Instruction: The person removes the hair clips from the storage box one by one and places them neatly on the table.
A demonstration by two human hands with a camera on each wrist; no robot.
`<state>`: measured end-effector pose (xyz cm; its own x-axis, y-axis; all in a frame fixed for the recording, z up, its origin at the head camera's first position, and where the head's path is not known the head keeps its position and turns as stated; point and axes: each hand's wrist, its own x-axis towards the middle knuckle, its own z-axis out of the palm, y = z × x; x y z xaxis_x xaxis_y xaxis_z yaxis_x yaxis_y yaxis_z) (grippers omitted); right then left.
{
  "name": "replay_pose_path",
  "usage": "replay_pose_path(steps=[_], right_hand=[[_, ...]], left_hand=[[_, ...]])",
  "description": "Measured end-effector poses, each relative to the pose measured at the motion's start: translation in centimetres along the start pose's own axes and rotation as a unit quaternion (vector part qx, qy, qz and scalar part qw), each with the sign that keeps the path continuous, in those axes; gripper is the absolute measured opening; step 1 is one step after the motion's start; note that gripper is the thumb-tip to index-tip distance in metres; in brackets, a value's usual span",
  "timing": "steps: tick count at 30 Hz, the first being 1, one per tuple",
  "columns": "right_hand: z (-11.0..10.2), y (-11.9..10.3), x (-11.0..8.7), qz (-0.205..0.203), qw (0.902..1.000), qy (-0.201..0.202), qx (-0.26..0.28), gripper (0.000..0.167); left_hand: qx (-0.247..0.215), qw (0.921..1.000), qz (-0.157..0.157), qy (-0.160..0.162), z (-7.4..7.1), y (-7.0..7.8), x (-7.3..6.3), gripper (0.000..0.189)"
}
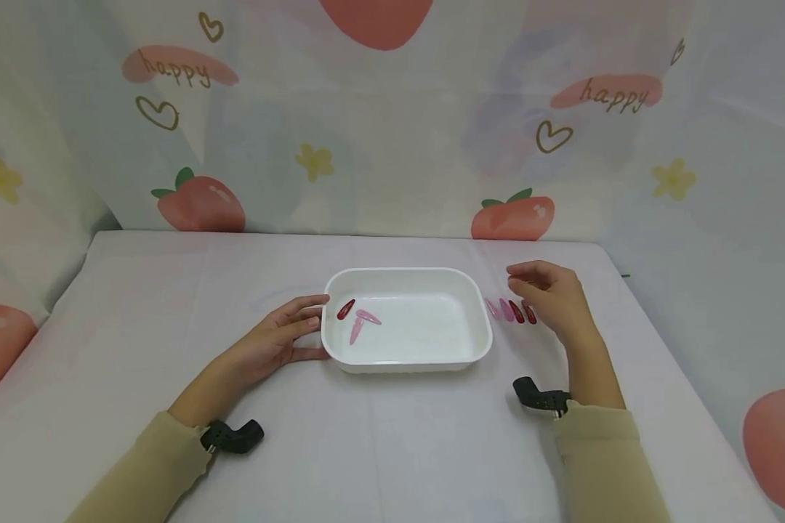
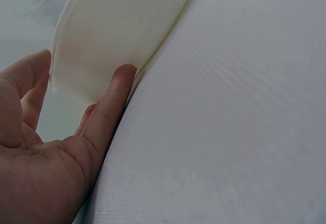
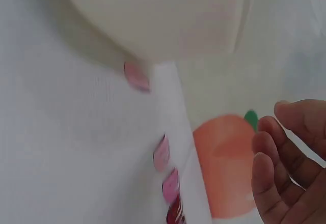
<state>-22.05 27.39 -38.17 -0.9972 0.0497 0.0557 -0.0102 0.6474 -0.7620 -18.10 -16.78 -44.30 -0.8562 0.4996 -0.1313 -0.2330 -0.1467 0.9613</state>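
Note:
A white rectangular tray [image 1: 405,367] stands mid-table with a red snap hair clip [image 1: 345,309] and two pink hair clips [image 1: 368,317] lying in its left part. My left hand [image 1: 278,338] is at the tray's left end, thumb and fingers spread along the rim and wall. In the left wrist view, one finger [image 2: 109,104] lies along the tray's outer wall. To the right of the tray, pink clips [image 1: 506,310] and red clips [image 1: 517,311] lie in a row. Above the row's right end hovers my right hand [image 1: 549,294], fingers loosely bent with nothing between them.
A white cloth [image 1: 288,450] covers the table, and a printed curtain [image 1: 392,145] with strawberries and hearts rises along its back edge. Black wrist mounts [image 1: 232,437] sit at both sleeve cuffs.

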Motion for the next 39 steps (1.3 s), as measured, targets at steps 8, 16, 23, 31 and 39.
replay_pose_path(steps=[8, 16, 23, 31, 39], right_hand=[[2.4, -6.3, 0.0, -0.134, 0.9873, -0.028, 0.081, 0.028], [4.8, -10.7, -0.7, -0.195, 0.9681, -0.061, 0.144, 0.025], [8.0, -11.0, -0.8, -0.173, 0.9753, -0.121, 0.064, 0.022], [11.3, -10.2, -0.6, -0.159, 0.9721, -0.172, 0.010, 0.025], [12.9, -9.4, -0.4, -0.177, 0.9629, -0.204, 0.004, 0.023]], left_hand=[[-0.002, 1.0000, -0.003, 0.002, -0.2, 0.0, 0.1, 0.053], [-0.007, 0.9999, 0.002, -0.008, -0.2, 0.0, 0.1, 0.055], [-0.008, 1.0000, 0.001, -0.005, -0.1, 0.2, 0.1, 0.054], [-0.008, 0.9999, -0.005, -0.003, -0.1, 0.1, 0.0, 0.053], [-0.012, 0.9999, -0.005, -0.007, -0.1, 0.1, 0.1, 0.054]])
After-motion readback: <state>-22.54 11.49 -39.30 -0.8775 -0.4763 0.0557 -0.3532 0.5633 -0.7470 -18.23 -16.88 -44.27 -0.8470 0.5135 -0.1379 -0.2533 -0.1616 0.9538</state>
